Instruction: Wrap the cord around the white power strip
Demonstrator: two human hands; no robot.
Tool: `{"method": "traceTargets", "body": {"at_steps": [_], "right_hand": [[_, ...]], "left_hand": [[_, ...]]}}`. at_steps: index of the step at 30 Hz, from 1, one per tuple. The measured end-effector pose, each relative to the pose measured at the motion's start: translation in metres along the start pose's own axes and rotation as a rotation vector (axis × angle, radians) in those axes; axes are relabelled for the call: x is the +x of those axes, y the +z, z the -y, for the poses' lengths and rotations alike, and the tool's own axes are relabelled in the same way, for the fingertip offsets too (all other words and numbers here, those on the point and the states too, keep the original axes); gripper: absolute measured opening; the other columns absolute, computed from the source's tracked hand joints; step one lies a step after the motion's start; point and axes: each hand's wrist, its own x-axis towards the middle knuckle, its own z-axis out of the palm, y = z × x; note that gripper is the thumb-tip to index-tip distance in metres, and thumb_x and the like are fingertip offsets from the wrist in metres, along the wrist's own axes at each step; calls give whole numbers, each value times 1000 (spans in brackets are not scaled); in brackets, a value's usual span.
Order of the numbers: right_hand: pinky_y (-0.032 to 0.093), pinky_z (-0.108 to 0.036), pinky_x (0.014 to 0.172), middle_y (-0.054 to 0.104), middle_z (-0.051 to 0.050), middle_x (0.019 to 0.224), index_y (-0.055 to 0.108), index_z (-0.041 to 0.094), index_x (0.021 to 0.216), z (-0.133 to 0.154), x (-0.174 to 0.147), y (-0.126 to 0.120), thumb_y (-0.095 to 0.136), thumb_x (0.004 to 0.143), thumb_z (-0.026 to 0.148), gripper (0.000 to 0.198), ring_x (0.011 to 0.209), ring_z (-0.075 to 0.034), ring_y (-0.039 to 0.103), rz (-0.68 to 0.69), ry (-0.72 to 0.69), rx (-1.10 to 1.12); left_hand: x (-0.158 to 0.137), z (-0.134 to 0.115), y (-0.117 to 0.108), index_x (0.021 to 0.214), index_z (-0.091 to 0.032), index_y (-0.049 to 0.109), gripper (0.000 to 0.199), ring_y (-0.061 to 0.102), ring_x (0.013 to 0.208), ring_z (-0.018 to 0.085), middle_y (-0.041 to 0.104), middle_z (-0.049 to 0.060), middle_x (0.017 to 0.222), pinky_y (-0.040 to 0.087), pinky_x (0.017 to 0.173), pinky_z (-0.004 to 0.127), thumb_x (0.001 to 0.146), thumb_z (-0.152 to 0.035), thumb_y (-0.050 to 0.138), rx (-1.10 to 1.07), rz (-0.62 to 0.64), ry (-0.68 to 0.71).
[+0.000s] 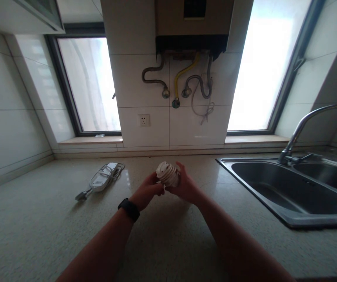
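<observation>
Between my hands, above the countertop [171,227], is a white power strip [168,174] with its cord wound round it in tight coils. Small dark marks like socket slots show on its rounded end, which tilts up and to the left. My right hand [187,186] wraps round its right side, thumb and fingers closed on it. My left hand [149,191], below a wrist with a black watch [129,209], has curled fingers against the left and lower side. The left fingertips are partly hidden by the coils.
Left of my hands lies another white power strip [101,178] with a bundled cord and a plug [82,195]. A steel double sink [288,219] with a tap [292,141] is on the right. A wall socket [144,120] and a water heater [193,23] with hoses are ahead.
</observation>
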Motion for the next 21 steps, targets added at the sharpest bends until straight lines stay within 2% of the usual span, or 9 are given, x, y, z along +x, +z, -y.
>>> {"method": "traceTargets", "body": {"at_steps": [3, 6, 10, 13, 17, 21], "right_hand": [[47, -37, 82, 68, -12, 113, 39, 23, 136, 8, -2, -5, 82, 66, 43, 85, 102, -29, 66, 10, 39, -99], [47, -34, 76, 71, -12, 107, 42, 22, 132, 18, -5, -8, 77, 73, 48, 73, 97, -29, 69, 46, 49, -210], [44, -33, 72, 72, -12, 106, 41, 22, 134, 28, -7, -8, 77, 70, 49, 78, 92, -30, 70, 51, 46, -389], [43, -33, 71, 72, -11, 104, 42, 22, 135, 32, -6, -10, 77, 69, 54, 82, 90, -30, 70, 33, 51, -472], [41, -32, 68, 73, -10, 100, 48, 23, 129, 36, -5, -16, 74, 71, 58, 72, 86, -29, 70, 28, 60, -528], [39, -31, 64, 73, -8, 97, 50, 25, 123, 37, -3, -22, 72, 72, 59, 66, 83, -28, 70, 28, 46, -551]], "left_hand": [[0, -1, -2, 112, -14, 61, 36, 52, 56, 8, 59, 0, 77, 40, 52, 23, 75, -17, 60, 89, -6, -4], [0, -5, -1, 116, -14, 60, 43, 52, 55, 10, 62, 1, 78, 41, 50, 23, 75, -25, 69, 224, -17, -23], [3, -7, -1, 119, -16, 63, 62, 55, 61, 13, 67, 3, 77, 43, 57, 25, 63, -30, 84, 278, -27, 14], [4, -7, -2, 114, -16, 67, 60, 59, 69, 18, 68, 4, 75, 47, 63, 28, 59, -30, 87, 306, -58, 52], [4, -7, -3, 112, -16, 69, 53, 65, 85, 25, 73, 9, 88, 51, 75, 34, 65, -35, 83, 346, -70, 100], [4, -7, -2, 113, -18, 69, 46, 66, 97, 27, 73, 12, 106, 50, 88, 39, 73, -39, 77, 466, -72, 115]]}}
